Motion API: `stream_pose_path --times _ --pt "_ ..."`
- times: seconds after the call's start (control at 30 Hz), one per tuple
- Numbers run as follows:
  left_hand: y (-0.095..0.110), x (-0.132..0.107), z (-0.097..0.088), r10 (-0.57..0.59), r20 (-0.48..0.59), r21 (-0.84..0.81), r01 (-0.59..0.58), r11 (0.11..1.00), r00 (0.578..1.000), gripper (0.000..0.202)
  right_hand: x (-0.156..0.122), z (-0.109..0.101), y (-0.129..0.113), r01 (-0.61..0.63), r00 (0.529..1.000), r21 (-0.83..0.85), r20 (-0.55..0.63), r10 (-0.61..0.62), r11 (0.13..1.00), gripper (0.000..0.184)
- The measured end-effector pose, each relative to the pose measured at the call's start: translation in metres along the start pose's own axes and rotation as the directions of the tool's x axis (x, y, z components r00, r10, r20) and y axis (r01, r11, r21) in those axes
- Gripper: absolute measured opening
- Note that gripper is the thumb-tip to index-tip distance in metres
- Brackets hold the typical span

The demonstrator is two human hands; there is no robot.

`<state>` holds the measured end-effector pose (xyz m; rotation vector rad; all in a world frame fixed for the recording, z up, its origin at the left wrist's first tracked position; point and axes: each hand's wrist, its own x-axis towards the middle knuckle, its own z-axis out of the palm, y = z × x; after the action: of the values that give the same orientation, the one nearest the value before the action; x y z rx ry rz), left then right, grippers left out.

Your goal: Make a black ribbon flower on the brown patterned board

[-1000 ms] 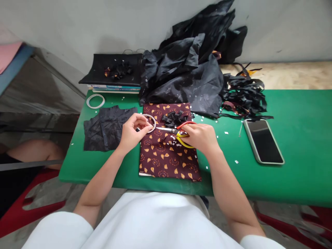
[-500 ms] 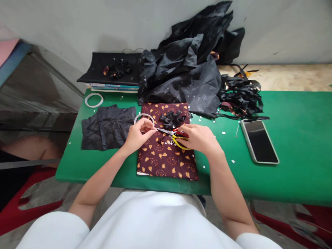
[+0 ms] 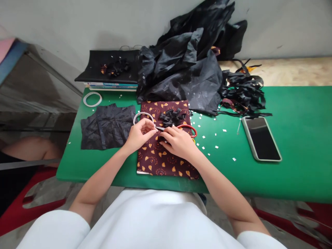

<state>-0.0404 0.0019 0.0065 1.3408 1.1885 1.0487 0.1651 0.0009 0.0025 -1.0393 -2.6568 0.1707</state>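
My left hand point(image 3: 141, 134) is closed in a pinch on a roll of white tape point(image 3: 135, 118), its ring standing up behind the fingers. Over the maroon fabric with yellow leaf shapes point(image 3: 166, 164), my right hand point(image 3: 178, 141) is closed, thumb and fingertips around a small dark fabric strip point(image 3: 160, 139). Scissors with one red loop point(image 3: 192, 128) and one yellow loop lie partly under that hand; the blade tip reaches toward my left fingertips. Just behind is a black looped ribbon bow point(image 3: 172, 117).
Black fabric point(image 3: 181, 72) is heaped at the back, beside tangled black strips point(image 3: 243, 93). A phone point(image 3: 261, 138) lies right; a black fabric piece point(image 3: 109, 126) and another tape roll point(image 3: 92, 99) lie left. White paper bits dot the green table point(image 3: 298, 166). Someone's leg point(image 3: 33, 152) shows at left.
My right hand has let go of the scissors' handles and moved left to the small dark strip. The left hand keeps its hold on the tape roll.
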Motion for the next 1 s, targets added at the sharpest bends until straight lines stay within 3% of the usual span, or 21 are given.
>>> stream_pose_path --times 0.3,0.67,0.87,1.0 --pt "0.0025 -0.0016 0.0002 -0.015 0.021 0.036 0.014 0.999 1.0 0.019 0.0006 0.0056 0.0034 -0.037 0.999 0.122 -0.006 0.038 0.992 0.009" --pt "0.0009 -0.0039 0.0035 -0.046 0.102 0.106 0.035 0.994 0.994 0.016 0.0004 0.0091 0.0036 -0.124 0.986 0.281 -0.07 0.149 0.952 0.011" --pt "0.0035 -0.0052 0.0046 -0.053 0.076 0.089 0.047 0.995 0.996 0.016 0.0013 0.0083 0.0007 -0.166 0.941 0.483 -0.183 0.284 0.86 0.012" --pt "0.0075 -0.0077 0.0068 -0.01 0.085 -0.016 0.012 1.0 0.996 0.024 0.0011 0.0028 -0.0042 -0.146 0.911 0.617 -0.221 0.348 0.773 0.009"
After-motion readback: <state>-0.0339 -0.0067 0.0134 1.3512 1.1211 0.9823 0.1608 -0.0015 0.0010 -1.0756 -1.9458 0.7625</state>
